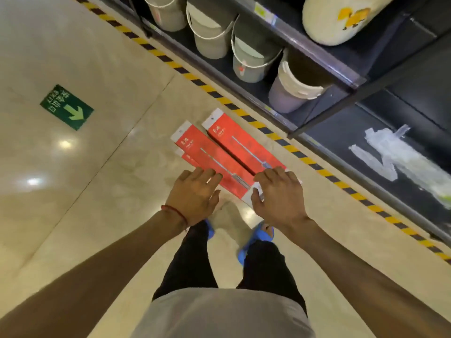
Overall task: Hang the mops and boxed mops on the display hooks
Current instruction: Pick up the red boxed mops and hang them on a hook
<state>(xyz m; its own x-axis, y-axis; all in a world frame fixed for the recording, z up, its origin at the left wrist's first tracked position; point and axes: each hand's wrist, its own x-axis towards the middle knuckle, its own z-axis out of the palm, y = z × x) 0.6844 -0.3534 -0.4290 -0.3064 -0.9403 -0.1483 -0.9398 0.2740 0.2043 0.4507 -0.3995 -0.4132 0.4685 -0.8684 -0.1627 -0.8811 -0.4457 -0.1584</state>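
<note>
Boxed mops [220, 154] lie flat on the floor [117, 181] beside the striped tape [300, 154], with their long axes running away from the person. The left hand [195, 196] and right hand [278, 193] are spread and empty over the near ends. I cannot tell whether they touch the boxes.

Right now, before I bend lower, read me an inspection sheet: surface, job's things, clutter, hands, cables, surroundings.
Surface: glossy beige floor, yellow-black tape along the shelf base.
Job's things: red boxed mops flat on the floor, two side by side, another partly under; wrapped mop in the lower shelf.
Clutter: green exit sticker on the floor.
Hands: left hand and right hand open, fingers spread above the boxes' near ends; contact unclear.
Cables: nothing seen.
Surroundings: dark shelving holding buckets.
</note>
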